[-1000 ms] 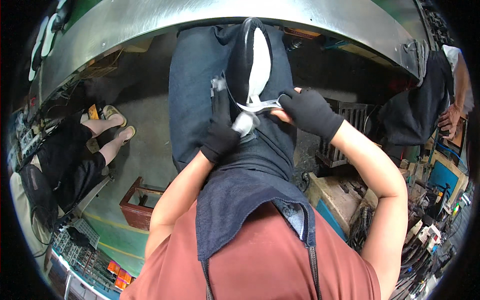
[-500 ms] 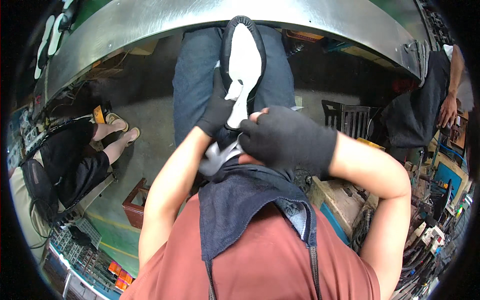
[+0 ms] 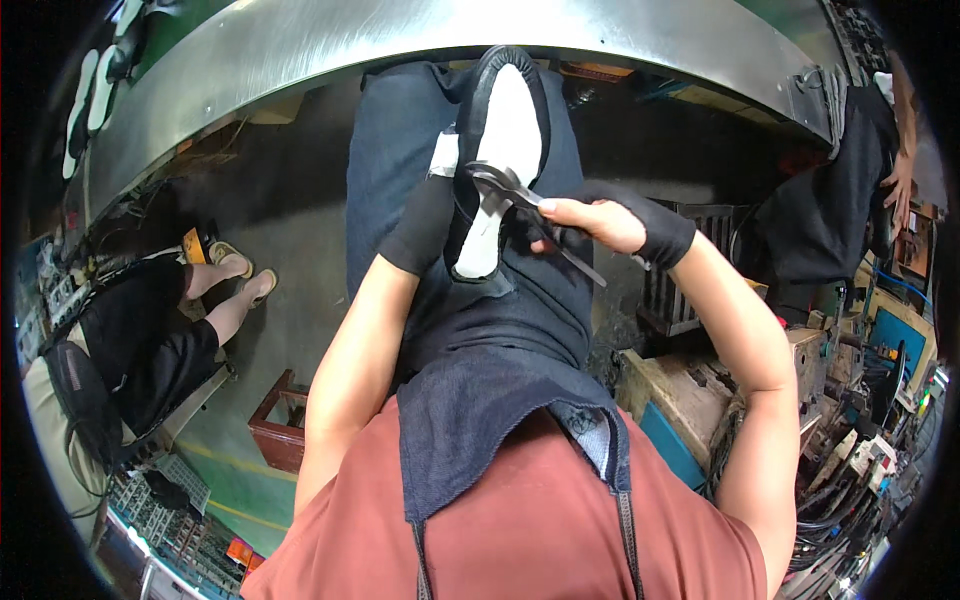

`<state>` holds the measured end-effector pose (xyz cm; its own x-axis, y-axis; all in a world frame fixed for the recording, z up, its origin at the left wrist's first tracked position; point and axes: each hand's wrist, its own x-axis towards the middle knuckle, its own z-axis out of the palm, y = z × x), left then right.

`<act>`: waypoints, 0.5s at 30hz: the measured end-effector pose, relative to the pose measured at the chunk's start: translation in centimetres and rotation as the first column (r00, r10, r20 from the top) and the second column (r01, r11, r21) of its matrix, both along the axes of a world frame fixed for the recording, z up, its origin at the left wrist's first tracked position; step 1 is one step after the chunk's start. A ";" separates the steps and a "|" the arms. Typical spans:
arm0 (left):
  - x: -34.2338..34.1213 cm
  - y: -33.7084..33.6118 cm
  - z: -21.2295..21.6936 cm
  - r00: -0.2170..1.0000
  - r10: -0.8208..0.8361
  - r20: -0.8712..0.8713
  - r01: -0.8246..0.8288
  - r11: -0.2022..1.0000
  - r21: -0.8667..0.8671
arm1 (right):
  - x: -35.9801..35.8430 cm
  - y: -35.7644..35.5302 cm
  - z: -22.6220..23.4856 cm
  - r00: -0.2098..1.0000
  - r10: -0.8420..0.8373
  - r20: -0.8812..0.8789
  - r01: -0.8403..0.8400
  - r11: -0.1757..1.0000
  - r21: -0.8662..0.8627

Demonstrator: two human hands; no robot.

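A black shoe (image 3: 548,90) lies sole-up across my lap, toe pointing away, with a white bottom (image 3: 511,115) that narrows toward the heel (image 3: 478,258). My left hand (image 3: 425,222), in a dark fingerless glove, grips the shoe's left side; its fingers are partly hidden behind it. A small white piece (image 3: 444,155) sticks out by that hand. In my right hand (image 3: 600,225), gloved the same way, are metal pincers (image 3: 518,190). Their curved head is over the narrow middle of the white bottom, and one handle slants toward the lower right.
A curved metal bench (image 3: 400,40) runs across the far side. At left are a seated person's legs (image 3: 225,285) and a reddish-brown box (image 3: 278,420). A dark slatted crate (image 3: 672,290) and a machine (image 3: 680,405) stand at right; another person's hand (image 3: 900,195) shows farther right.
My right hand has moved from the heel end up to the shoe's middle, and the pincers now show plainly. The shoe has shifted slightly right and nearer, still in my left hand.
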<state>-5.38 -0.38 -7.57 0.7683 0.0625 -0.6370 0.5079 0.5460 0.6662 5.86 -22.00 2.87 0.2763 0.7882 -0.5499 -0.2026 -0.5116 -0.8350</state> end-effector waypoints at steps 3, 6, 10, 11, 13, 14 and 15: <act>-1.3 0.5 -5.4 0.997 0.058 0.055 -0.059 0.998 0.007 | -1.7 2.5 3.1 0.754 0.309 0.579 -0.267 0.950 -0.160; -0.7 -2.0 -0.6 0.968 -0.128 0.216 0.004 0.867 0.499 | -2.4 0.7 2.0 0.252 0.167 0.953 -0.202 0.972 -0.117; -0.5 -2.6 -2.6 0.946 0.121 0.302 -0.244 0.876 0.415 | -1.2 -0.1 2.8 0.252 0.136 0.958 -0.260 0.963 -0.068; 1.1 -4.1 3.3 0.944 0.231 0.234 -0.270 0.951 0.151 | -0.4 -0.8 2.9 0.577 0.230 0.784 -0.216 0.968 -0.125; 1.0 -3.5 3.0 0.950 0.203 0.235 -0.248 0.952 0.179 | 0.4 -0.4 2.9 0.893 0.291 0.342 -0.203 0.941 -0.272; 0.8 -3.2 2.3 0.959 0.169 0.229 -0.217 0.955 0.201 | 0.4 -0.7 1.9 0.892 0.291 0.345 -0.201 0.941 -0.273; 0.5 -3.0 1.5 0.966 0.135 0.222 -0.185 0.957 0.222 | 0.3 -1.2 0.2 0.975 0.147 0.164 -0.129 0.985 -0.118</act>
<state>-4.90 -3.34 -6.06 0.8465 0.3264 -0.4206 0.2682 0.4209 0.8665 6.12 -23.22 3.06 0.2664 0.7648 -0.5866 0.0177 -0.6124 -0.7904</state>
